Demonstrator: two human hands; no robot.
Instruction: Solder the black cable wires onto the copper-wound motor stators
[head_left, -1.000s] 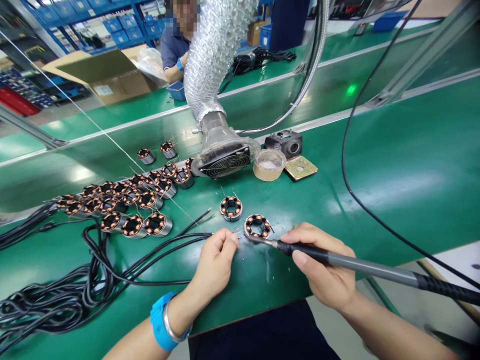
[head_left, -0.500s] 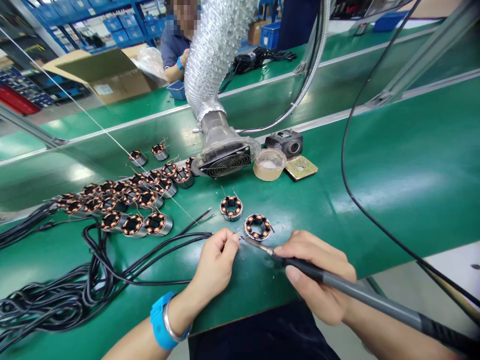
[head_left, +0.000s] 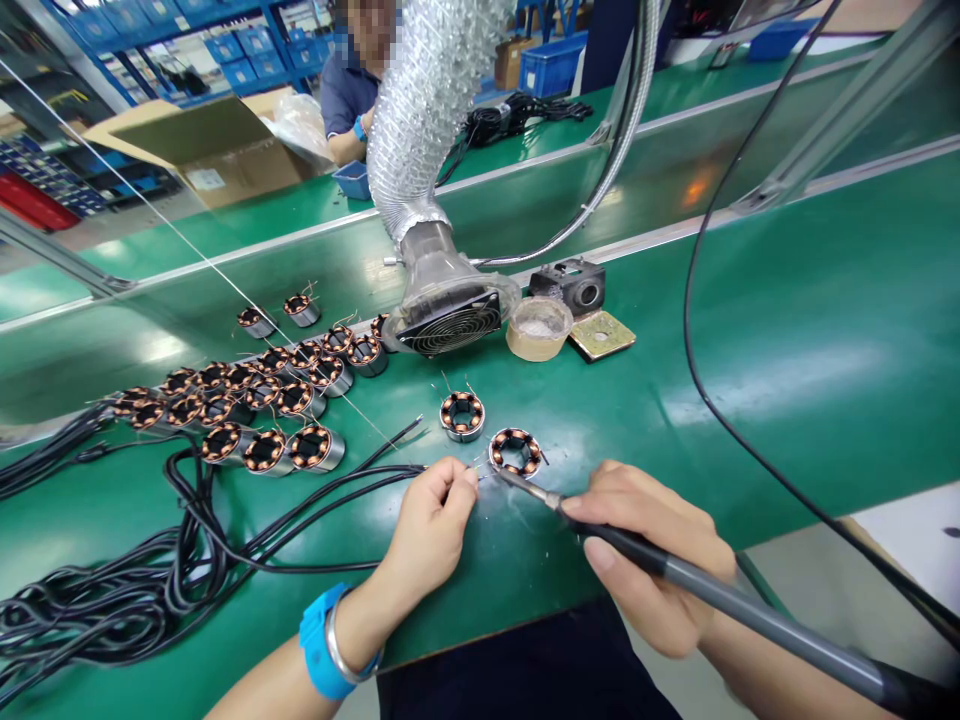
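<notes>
My left hand (head_left: 433, 520), with a blue strap and a metal bangle at the wrist, pinches the end of a black cable (head_left: 375, 478); thin wire ends stick out past the fingertips. My right hand (head_left: 652, 550) is closed round a soldering iron (head_left: 720, 590). The iron's tip lies at the lower left edge of a ring-shaped copper coil part (head_left: 514, 454), close to the thin wires; whether it touches them is too small to tell. A second coil part (head_left: 462, 415) rests just behind, to the left, with wires standing up from it.
Several coil parts (head_left: 266, 452) stand in rows at the left, behind bundled black cables (head_left: 97, 610). A fume duct (head_left: 442, 290) hangs over the bench beside a round tub (head_left: 538, 330) and sponge (head_left: 604, 335). Across the bench sits a person (head_left: 349, 100).
My right hand and the iron have moved slightly right, and the tip has shifted from beside my left fingertips to the coil part's edge. Two coil parts at the back left sit further left.
</notes>
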